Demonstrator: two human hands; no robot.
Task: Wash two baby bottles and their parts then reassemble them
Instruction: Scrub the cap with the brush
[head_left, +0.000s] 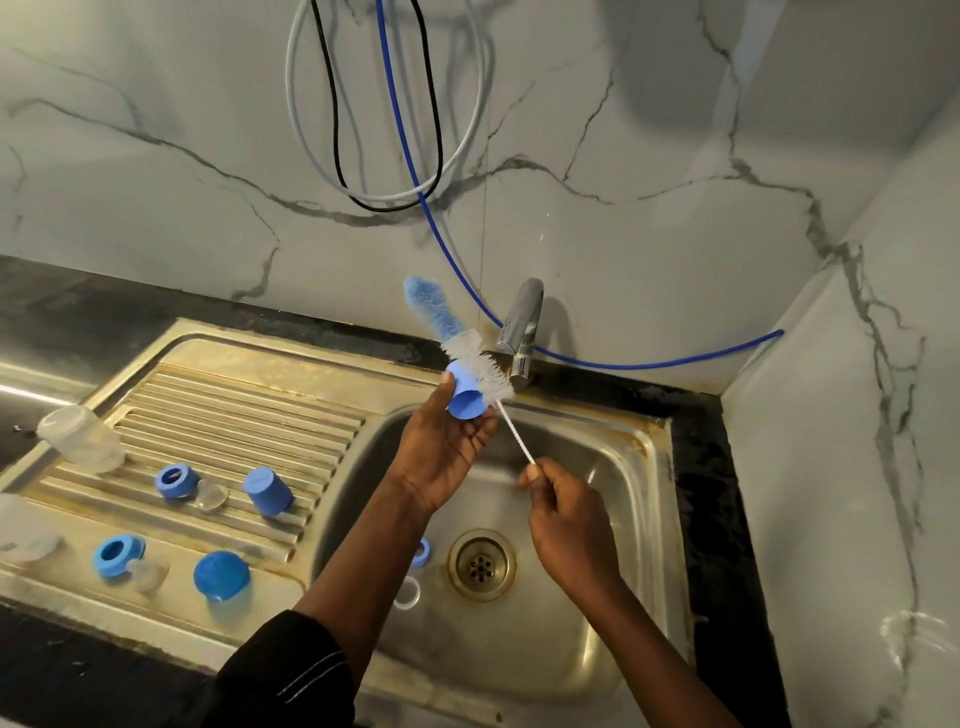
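Left hand (441, 447) grips a small tapered blue cap (465, 397) above the sink (597, 649), toward its 12 o'clock rim. Right hand (566, 525) pinches the thin white handle of a bottle brush (467, 353). Its white bristles touch the cap, and its blue tip points to 11 o'clock.

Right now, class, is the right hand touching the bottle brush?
Touching. The head view shows the right hand pinching the bottle brush by its handle's end.
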